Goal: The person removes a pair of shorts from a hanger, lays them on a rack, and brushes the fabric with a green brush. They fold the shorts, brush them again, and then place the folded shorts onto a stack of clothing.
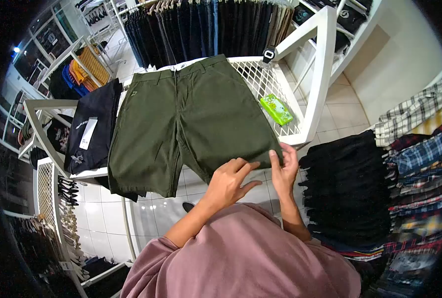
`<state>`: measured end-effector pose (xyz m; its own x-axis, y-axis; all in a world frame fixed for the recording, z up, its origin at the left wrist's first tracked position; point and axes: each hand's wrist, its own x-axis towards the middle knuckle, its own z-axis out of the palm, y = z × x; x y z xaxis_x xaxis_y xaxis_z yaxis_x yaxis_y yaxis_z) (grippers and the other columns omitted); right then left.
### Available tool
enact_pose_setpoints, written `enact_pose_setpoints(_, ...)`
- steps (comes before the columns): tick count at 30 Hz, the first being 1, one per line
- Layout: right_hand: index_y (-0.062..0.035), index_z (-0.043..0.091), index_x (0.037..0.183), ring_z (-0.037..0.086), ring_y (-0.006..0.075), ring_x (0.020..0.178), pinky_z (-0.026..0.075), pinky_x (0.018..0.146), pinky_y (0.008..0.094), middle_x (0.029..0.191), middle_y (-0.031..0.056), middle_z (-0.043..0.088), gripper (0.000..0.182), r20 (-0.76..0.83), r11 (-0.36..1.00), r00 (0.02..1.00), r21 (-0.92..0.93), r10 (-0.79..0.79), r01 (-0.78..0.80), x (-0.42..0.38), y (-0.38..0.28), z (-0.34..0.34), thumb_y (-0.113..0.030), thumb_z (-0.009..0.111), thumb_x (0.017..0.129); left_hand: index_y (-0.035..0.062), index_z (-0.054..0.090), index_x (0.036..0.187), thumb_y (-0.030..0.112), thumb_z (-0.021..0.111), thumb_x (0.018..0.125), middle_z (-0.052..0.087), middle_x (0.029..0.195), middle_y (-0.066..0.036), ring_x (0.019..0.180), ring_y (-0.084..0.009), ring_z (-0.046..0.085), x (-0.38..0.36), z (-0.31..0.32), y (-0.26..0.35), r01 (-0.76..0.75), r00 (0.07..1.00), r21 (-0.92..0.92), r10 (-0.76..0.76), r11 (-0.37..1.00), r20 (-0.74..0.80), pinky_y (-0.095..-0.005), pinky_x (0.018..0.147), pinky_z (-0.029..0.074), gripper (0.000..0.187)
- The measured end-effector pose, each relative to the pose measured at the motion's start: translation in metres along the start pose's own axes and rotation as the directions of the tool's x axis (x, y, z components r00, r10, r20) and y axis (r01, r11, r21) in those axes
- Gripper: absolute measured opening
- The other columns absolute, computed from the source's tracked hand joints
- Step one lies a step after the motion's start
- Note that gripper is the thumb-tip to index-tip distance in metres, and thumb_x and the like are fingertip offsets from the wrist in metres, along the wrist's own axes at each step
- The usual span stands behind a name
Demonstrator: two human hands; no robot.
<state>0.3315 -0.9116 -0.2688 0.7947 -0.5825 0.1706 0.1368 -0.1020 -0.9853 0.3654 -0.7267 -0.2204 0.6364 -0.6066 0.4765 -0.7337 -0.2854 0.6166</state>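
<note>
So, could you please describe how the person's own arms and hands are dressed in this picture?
Both hands, the left hand and the right hand, are bare: no gloves, and no ring or watch shows. The forearms are uncovered too. A loose, dusty-pink top with short sleeves ends near the elbows.

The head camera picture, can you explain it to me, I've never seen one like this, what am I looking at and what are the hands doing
A camera worn on a person's head looks down at their own two hands, so the wide lens bends the edges. This is a clothing shop. Olive green shorts lie spread flat on a white wire-mesh table. The left hand and right hand both rest on the hem of one leg, the right pinching its edge. Beside the shorts lie a folded black garment with a white tag and a small green packet. Dark trousers hang behind; plaid shirts hang at the right.
</note>
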Motion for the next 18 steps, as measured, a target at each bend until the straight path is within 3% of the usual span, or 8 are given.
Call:
enact_pose_setpoints(2, 0.0021, 0.053, 0.135, 0.062, 0.0071, 0.084, 0.049, 0.073, 0.0221, 0.097, 0.0045, 0.07, 0.043, 0.13, 0.989, 0.989, 0.123, 0.065, -0.081, -0.003, -0.017, 0.008, -0.009, 0.071, 0.096, 0.0092, 0.062, 0.133, 0.018, 0.087, 0.072, 0.062, 0.101, -0.013, 0.089, -0.0316, 0.063, 0.007, -0.001, 0.01, -0.014, 0.999, 0.155, 0.022, 0.988, -0.049, -0.0403, 0.075, 0.053, 0.066)
enact_pose_setpoints(5, 0.0031, 0.052, 0.138, 0.064, 0.008, 0.094, 0.051, 0.081, 0.023, 0.105, 0.0068, 0.071, 0.045, 0.324, 0.951, 0.94, 0.246, 0.103, -0.189, -0.004, -0.063, 0.024, -0.005, 0.069, 0.097, 0.0108, 0.056, 0.142, 0.012, 0.085, 0.065, 0.06, 0.109, -0.013, 0.093, -0.0325, 0.061, 0.009, -0.004, 0.01, 0.082, 0.987, 0.263, -0.043, 0.961, -0.152, -0.0403, 0.079, 0.052, 0.082)
enact_pose_setpoints(7, 0.0026, 0.047, 0.141, 0.062, 0.0087, 0.094, 0.051, 0.082, 0.0243, 0.106, 0.0069, 0.069, 0.051, 0.349, 0.958, 0.937, 0.266, 0.008, -0.107, 0.007, -0.076, 0.036, -0.009, 0.069, 0.097, 0.0066, 0.061, 0.133, -0.001, 0.071, 0.062, 0.061, 0.098, -0.012, 0.085, -0.0315, 0.062, 0.01, -0.01, 0.004, 0.126, 0.977, 0.313, -0.062, 0.941, -0.205, -0.04, 0.072, 0.052, 0.072)
enact_pose_setpoints(9, -0.0013, 0.042, 0.145, 0.061, 0.01, 0.09, 0.05, 0.079, 0.0251, 0.106, 0.0068, 0.065, 0.056, 0.325, 0.928, 0.945, 0.336, 0.045, -0.16, 0.029, -0.065, 0.042, -0.024, 0.067, 0.099, 0.0034, 0.067, 0.12, -0.001, 0.068, 0.062, 0.06, 0.089, -0.011, 0.077, -0.0318, 0.062, 0.011, -0.019, -0.002, 0.08, 0.945, 0.26, 0.01, 0.962, -0.327, -0.041, 0.067, 0.052, 0.058)
enact_pose_setpoints(11, -0.0097, 0.04, 0.147, 0.061, 0.0134, 0.084, 0.047, 0.072, 0.0245, 0.104, 0.0075, 0.063, 0.063, 0.338, 0.831, 0.896, 0.377, 0.287, -0.409, 0.055, -0.069, 0.051, -0.048, 0.059, 0.1, 0.0035, 0.068, 0.115, -0.001, 0.066, 0.061, 0.059, 0.086, -0.01, 0.075, -0.0293, 0.061, 0.011, -0.032, 0.0, 0.077, 0.926, 0.274, 0.032, 0.959, -0.375, -0.0399, 0.064, 0.051, 0.054)
enact_pose_setpoints(15, -0.0085, 0.055, 0.137, 0.063, 0.0154, 0.087, 0.051, 0.078, 0.0293, 0.108, 0.0087, 0.066, 0.056, 0.43, 0.856, 0.853, 0.278, 0.296, -0.437, 0.111, -0.078, 0.099, -0.048, 0.062, 0.099, 0.0034, 0.069, 0.111, -0.002, 0.064, 0.062, 0.057, 0.081, -0.008, 0.072, -0.026, 0.061, 0.007, -0.06, 0.009, 0.076, 0.925, 0.283, 0.038, 0.956, -0.377, -0.0385, 0.061, 0.051, 0.049)
enact_pose_setpoints(16, -0.006, 0.061, 0.131, 0.065, 0.0166, 0.094, 0.052, 0.084, 0.0308, 0.112, 0.0083, 0.068, 0.052, 0.584, 0.768, 0.773, 0.369, 0.246, -0.524, 0.138, -0.061, 0.113, -0.046, 0.065, 0.097, 0.003, 0.069, 0.111, -0.003, 0.064, 0.064, 0.057, 0.081, -0.008, 0.072, -0.0261, 0.061, 0.006, -0.066, 0.013, 0.09, 0.922, 0.27, 0.023, 0.959, -0.386, -0.0383, 0.061, 0.051, 0.048)
enact_pose_setpoints(18, -0.0024, 0.066, 0.119, 0.068, 0.019, 0.088, 0.056, 0.08, 0.0338, 0.104, 0.0087, 0.072, 0.043, 0.65, 0.788, 0.681, 0.2, 0.338, -0.582, 0.171, -0.048, 0.143, -0.037, 0.067, 0.094, 0.0034, 0.069, 0.11, -0.004, 0.064, 0.064, 0.056, 0.081, -0.008, 0.072, -0.026, 0.061, 0.004, -0.079, 0.015, 0.112, 0.909, 0.265, 0.01, 0.958, -0.417, -0.0384, 0.061, 0.052, 0.047)
